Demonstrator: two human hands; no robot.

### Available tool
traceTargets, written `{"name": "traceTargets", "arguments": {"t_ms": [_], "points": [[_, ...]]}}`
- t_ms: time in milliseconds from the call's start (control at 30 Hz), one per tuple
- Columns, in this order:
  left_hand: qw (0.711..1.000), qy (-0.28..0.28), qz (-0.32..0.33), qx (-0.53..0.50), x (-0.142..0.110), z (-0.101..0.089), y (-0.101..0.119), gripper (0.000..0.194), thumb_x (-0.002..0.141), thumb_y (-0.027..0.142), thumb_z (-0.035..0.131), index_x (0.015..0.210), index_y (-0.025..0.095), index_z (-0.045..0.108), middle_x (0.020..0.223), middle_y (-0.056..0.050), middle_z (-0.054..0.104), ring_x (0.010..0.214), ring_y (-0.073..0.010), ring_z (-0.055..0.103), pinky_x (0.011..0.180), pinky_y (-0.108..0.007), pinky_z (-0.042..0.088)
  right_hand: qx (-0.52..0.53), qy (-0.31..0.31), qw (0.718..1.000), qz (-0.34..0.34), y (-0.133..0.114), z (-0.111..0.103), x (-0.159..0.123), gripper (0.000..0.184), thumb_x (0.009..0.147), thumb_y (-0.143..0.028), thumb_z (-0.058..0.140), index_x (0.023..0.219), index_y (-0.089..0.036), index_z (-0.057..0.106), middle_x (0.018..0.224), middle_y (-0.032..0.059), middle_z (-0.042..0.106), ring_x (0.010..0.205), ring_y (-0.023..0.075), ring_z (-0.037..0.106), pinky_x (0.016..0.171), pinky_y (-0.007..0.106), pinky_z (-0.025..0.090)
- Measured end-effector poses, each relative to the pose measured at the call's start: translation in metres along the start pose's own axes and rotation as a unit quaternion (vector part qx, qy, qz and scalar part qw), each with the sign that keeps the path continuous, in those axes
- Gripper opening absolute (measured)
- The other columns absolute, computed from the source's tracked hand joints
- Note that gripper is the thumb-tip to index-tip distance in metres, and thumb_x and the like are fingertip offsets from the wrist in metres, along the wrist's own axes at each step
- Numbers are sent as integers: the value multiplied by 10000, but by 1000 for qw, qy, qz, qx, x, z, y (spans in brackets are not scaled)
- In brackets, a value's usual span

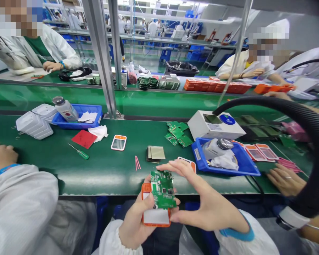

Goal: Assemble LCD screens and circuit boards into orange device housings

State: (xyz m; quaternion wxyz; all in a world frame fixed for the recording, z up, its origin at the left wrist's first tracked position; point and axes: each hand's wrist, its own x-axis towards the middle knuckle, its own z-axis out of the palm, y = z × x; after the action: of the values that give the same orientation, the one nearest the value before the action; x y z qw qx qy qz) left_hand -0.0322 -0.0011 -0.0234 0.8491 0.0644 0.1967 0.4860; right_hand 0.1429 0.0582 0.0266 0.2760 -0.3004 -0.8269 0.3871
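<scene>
My left hand is wrapped round an orange plastic case with a whitish panel inside. A green circuit board lies over the upper part of the case, tilted a little, with my left thumb at its left edge. My right hand arches around the right side, thumb and fingers spread wide. Its thumb tip is by the lower right corner of the case and its fingertips are at the board's top edge; whether they touch it I cannot tell. Just beyond stands a small stack of display panels.
Pink strips, a white-and-orange framed unit, a green screwdriver and loose green boards lie on the bench. Blue trays hold bottles. A black flexible duct arches at right. Co-workers' hands rest at both sides.
</scene>
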Motion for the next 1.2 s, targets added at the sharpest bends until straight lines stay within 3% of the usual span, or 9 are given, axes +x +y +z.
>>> {"name": "traceTargets", "arguments": {"t_ms": [100,200,267,433,633,867,1200], "points": [[1000,27,4,8,1,2,0,449,731,372,754,1121,180,640,1050,-116,704,931,-270,673,852,-373,497,-91,11,996,-17,-4,2,-1,850,781,-256,712,1436,-322,175,1354,79,509,1282,250,450,1159,533,71],[1000,17,12,9,1,4,0,657,731,363,759,1315,236,488,1054,-113,699,941,-273,673,867,-387,490,-101,11,995,-8,0,3,-1,837,795,-328,711,1441,-286,180,1364,97,501,1295,254,438,1154,494,161],[1000,10,13,13,1,4,0,693,732,347,760,1343,239,451,1060,-113,695,948,-270,671,867,-381,493,-99,15,995,-5,2,4,-3,805,821,-389,681,1444,-288,182,1346,97,521,1281,258,458,1148,506,169],[999,31,15,-6,2,6,2,463,766,322,715,1184,188,569,1065,-107,685,964,-281,661,829,-381,513,-128,40,991,-15,3,9,-8,801,842,-433,644,1464,-264,168,1282,126,583,1196,276,535,1120,522,216],[995,76,15,-70,10,11,4,273,804,279,618,1065,206,582,1031,-72,688,869,-245,673,873,-460,496,-166,-16,985,-54,3,19,-7,804,866,-374,627,1477,-253,119,1314,139,563,1164,260,568,1137,544,137],[992,98,-5,-82,12,10,6,284,836,325,576,1092,203,595,1012,-50,682,956,-252,654,954,-480,450,-180,-76,980,-25,3,23,-7,806,846,-371,650,1466,-226,157,1288,145,578,1182,276,551,1125,595,149],[991,95,1,-93,12,12,5,305,826,349,591,1083,186,576,1006,-75,684,887,-257,669,880,-490,492,-195,-66,977,-53,3,23,-8,870,845,-385,649,1490,-216,91,1325,151,554,1258,295,495,1133,607,115]]}}
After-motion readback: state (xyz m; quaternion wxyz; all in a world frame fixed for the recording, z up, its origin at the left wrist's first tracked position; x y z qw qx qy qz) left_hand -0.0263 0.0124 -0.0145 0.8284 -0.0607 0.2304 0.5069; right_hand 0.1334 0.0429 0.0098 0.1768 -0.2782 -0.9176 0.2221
